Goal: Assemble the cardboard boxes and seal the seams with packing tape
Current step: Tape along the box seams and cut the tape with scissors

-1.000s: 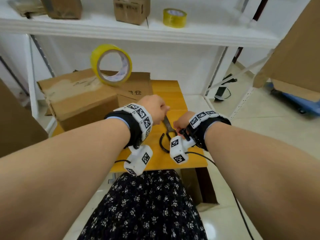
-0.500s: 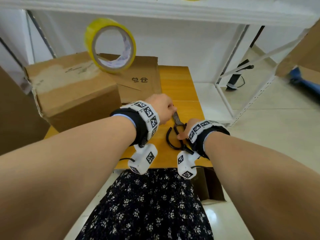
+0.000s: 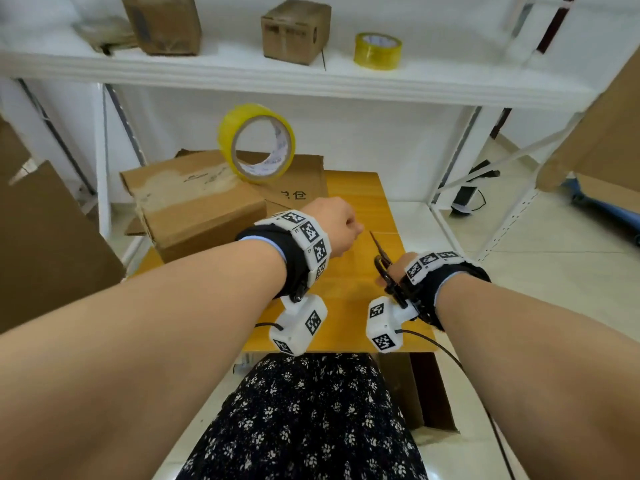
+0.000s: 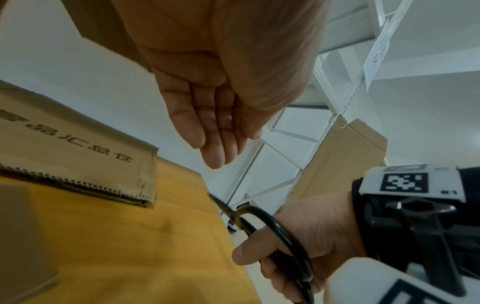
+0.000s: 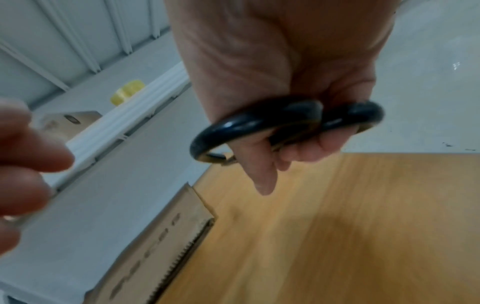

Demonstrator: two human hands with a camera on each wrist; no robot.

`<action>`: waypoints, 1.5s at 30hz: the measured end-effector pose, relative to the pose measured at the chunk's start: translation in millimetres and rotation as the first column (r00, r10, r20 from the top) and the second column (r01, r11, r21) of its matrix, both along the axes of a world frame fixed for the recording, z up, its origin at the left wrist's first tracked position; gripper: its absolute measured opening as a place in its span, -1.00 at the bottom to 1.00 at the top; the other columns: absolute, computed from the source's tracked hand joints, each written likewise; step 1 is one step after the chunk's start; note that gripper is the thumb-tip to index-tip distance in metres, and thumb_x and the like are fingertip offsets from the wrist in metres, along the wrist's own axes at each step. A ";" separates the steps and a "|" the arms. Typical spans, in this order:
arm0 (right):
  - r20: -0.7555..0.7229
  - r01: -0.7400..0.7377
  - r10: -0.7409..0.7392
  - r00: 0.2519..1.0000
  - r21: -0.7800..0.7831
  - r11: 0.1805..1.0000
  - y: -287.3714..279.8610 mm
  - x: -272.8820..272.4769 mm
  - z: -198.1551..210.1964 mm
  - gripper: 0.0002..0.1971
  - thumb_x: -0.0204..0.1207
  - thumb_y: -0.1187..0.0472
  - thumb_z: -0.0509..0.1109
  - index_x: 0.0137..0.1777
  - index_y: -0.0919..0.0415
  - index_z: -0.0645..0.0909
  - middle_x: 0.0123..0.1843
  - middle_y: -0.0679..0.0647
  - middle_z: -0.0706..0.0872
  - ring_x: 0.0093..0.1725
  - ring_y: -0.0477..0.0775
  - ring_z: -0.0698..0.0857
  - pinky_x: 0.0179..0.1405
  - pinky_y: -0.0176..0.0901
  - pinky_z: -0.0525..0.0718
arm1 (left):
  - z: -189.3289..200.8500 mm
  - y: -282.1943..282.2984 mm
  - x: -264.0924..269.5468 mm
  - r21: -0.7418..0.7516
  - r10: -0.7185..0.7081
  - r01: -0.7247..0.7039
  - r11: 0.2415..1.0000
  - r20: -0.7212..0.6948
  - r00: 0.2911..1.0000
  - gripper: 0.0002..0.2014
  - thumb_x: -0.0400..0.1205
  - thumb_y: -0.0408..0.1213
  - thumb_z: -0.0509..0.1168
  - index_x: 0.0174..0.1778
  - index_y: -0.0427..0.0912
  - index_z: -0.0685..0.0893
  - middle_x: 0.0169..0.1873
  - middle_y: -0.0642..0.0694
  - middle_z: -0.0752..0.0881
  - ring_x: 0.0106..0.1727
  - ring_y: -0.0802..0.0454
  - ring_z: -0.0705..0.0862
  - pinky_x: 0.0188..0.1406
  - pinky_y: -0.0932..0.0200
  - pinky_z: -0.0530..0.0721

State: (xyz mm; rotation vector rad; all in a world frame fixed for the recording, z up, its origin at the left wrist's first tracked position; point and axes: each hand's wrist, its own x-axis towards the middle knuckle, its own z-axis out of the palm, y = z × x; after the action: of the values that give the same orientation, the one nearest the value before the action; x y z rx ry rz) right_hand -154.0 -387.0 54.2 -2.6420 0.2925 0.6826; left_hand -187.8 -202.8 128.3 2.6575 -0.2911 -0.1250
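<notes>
My right hand [image 3: 390,276] grips the black loop handles of a pair of scissors [image 3: 380,263] over the right part of the yellow wooden table [image 3: 356,195], blades pointing away. The grip shows close up in the right wrist view: scissors [image 5: 259,123], right hand [image 5: 272,82]. My left hand [image 3: 341,223] hovers just left of the blade tips, holding nothing. In the left wrist view its fingers [image 4: 215,131] are straight and relaxed above the scissors [image 4: 280,230]. A taped cardboard box [image 3: 194,202] stands at the table's left. A yellow tape roll [image 3: 256,147] stands on edge on it. A flattened carton [image 3: 301,181] lies behind.
A white shelf [image 3: 311,77] above carries small boxes [image 3: 294,29] and a second tape roll [image 3: 377,50]. Large cardboard sheets lean at the left [image 3: 41,244] and right [image 3: 602,133]. An open carton [image 3: 426,393] sits under the table. White rack legs [image 3: 453,174] stand right of the table.
My left hand has come off the scissor blades and drawn away to the left. My right hand keeps the handles, and the scissors now point away, closed. The head view tilted up.
</notes>
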 end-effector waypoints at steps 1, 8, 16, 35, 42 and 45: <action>0.042 0.012 -0.015 0.999 0.064 0.998 -0.3 -0.2 6.4 -0.72 0.62 0.15 0.39 -0.29 0.04 0.39 -0.16 0.04 0.49 -0.16 0.08 0.54 0.11 -0.05 0.59 | 7.8 1.5 -3.6 -0.014 0.009 -0.009 1.000 0.013 1.000 -0.65 0.73 -0.04 0.15 -0.11 -0.20 0.73 -0.26 -0.09 0.81 -0.25 0.00 0.81 -0.11 -0.05 0.80; 0.236 -0.123 0.091 0.967 0.124 0.985 49.8 -16.1 102.9 -0.65 0.48 -0.06 0.54 -0.11 0.28 0.71 -0.13 0.23 0.78 -0.20 0.18 0.67 0.07 0.09 0.74 | 68.6 34.9 -28.2 -0.330 0.156 -0.108 0.938 0.121 0.980 -0.74 0.71 -0.18 0.22 -0.18 -0.22 0.71 -0.34 -0.06 0.78 -0.40 0.08 0.76 -0.41 0.30 0.72; 0.368 -0.204 0.059 0.928 0.368 0.907 104.1 -38.9 159.3 -0.46 0.40 -0.25 0.54 -0.10 0.31 0.77 -0.21 0.16 0.85 -0.33 0.17 0.70 -0.16 0.04 0.72 | 107.8 128.1 -40.0 -0.448 0.586 -0.451 0.772 0.228 0.777 -0.87 0.53 -0.20 0.21 -0.21 -0.12 0.64 -0.16 -0.25 0.76 -0.08 -0.28 0.74 0.02 -0.12 0.73; 0.310 -0.138 -0.083 0.947 0.626 0.768 170.1 -10.4 134.5 -0.67 0.43 0.17 0.56 0.02 0.40 0.61 -0.28 0.29 0.70 -0.25 0.32 0.78 -0.08 0.34 0.77 | 72.8 162.9 -30.7 0.261 0.589 -0.548 0.795 -0.114 0.800 -0.04 0.45 0.34 0.32 0.70 0.08 0.06 0.61 -0.25 0.23 0.56 -0.33 0.29 0.49 -0.18 0.35; 0.402 -0.293 0.089 0.911 0.482 0.826 175.1 8.5 137.1 -0.53 -0.03 -0.21 0.51 -0.29 0.12 0.54 -0.33 0.19 0.62 -0.30 0.23 0.62 -0.09 0.30 0.72 | 85.0 154.9 -29.2 0.158 0.590 -0.574 0.804 -0.078 0.804 -0.21 0.47 0.16 0.43 0.54 -0.15 0.35 0.37 -0.27 0.52 0.24 -0.24 0.58 0.23 -0.06 0.60; 0.410 -0.291 0.088 0.908 0.464 0.837 175.1 -4.6 144.1 -0.45 -0.06 -0.24 0.50 -0.20 0.15 0.57 -0.21 0.26 0.72 -0.21 0.31 0.72 0.02 0.31 0.74 | 88.1 152.6 -30.8 0.063 0.532 -0.530 0.846 -0.023 0.846 -0.33 0.48 -0.07 0.47 0.51 -0.06 0.42 0.33 -0.22 0.58 0.29 -0.22 0.59 0.30 -0.08 0.60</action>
State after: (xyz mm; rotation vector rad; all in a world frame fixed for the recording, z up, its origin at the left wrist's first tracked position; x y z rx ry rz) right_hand -158.7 -211.9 198.4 -2.2190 -0.2481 0.2443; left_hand -218.7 -50.3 216.4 2.6771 0.4758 -0.0051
